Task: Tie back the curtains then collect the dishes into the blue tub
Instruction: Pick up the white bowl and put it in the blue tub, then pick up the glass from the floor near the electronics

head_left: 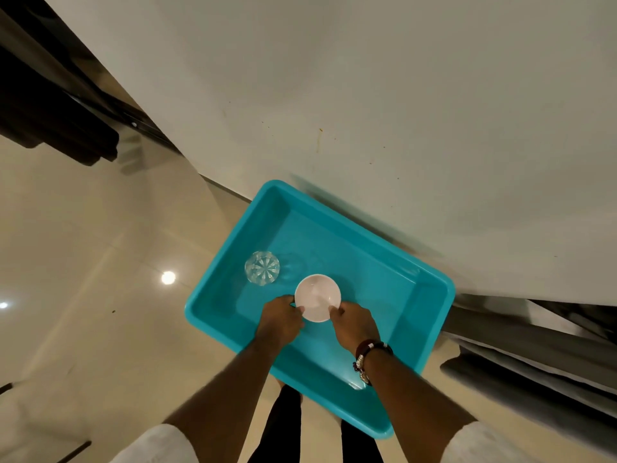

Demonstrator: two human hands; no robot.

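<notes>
The blue tub [430, 282] lies on the pale floor against a white wall, seen from straight above. A clear cut glass [262, 268] stands inside it near the left end. Over the tub's middle I hold a small white bowl [317, 295] with both hands. My left hand [280, 320] pinches its left rim. At the right rim, my right hand [354, 324], with a beaded bracelet on the wrist, pinches the bowl too. Whether the bowl touches the tub's bottom, I cannot tell.
A white wall [367, 95] fills the upper right. Grey curtain fabric [534, 355] hangs to the right of the tub. Dark furniture [56, 128] stands at the upper left on the glossy tiled floor [100, 295]. My legs show below the tub.
</notes>
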